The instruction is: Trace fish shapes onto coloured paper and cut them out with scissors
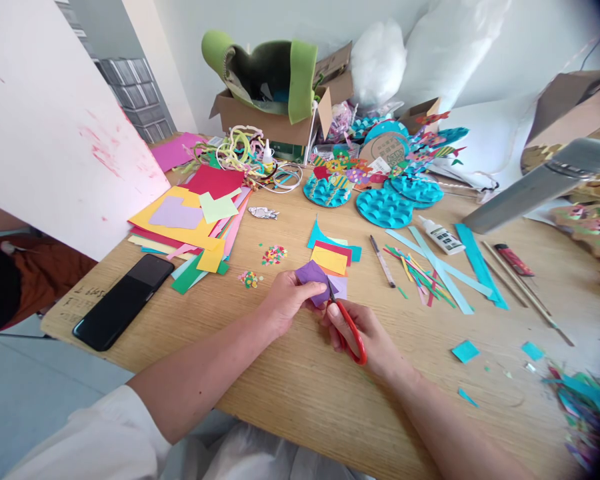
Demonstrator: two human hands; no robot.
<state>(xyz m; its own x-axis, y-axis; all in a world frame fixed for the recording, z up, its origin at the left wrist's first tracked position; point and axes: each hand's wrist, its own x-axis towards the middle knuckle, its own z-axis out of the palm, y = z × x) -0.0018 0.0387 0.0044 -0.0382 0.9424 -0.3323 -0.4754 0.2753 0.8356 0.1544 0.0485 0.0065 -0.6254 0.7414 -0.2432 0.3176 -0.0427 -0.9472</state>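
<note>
My left hand (287, 299) is closed on a piece of purple paper (311, 272), thumb on top. In my right hand (363, 333) is a pair of scissors (353, 330) with red handles, its blades at the right edge of the purple paper. Just beyond, overlapping pieces of yellow paper (329, 260), dark red, blue and lilac paper lie on the table. Two small heaps of coloured paper bits (274, 255) sit to the left of these. A pen (382, 261) lies to the right of them.
A black phone (123, 301) lies at the left table edge, near stacked coloured paper (175, 217). Thin paper strips (423, 273), a glue bottle (441, 235) and a grey tumbler (535, 187) are on the right. Blue egg-tray crafts (385, 205) and a cardboard box (260, 120) stand behind.
</note>
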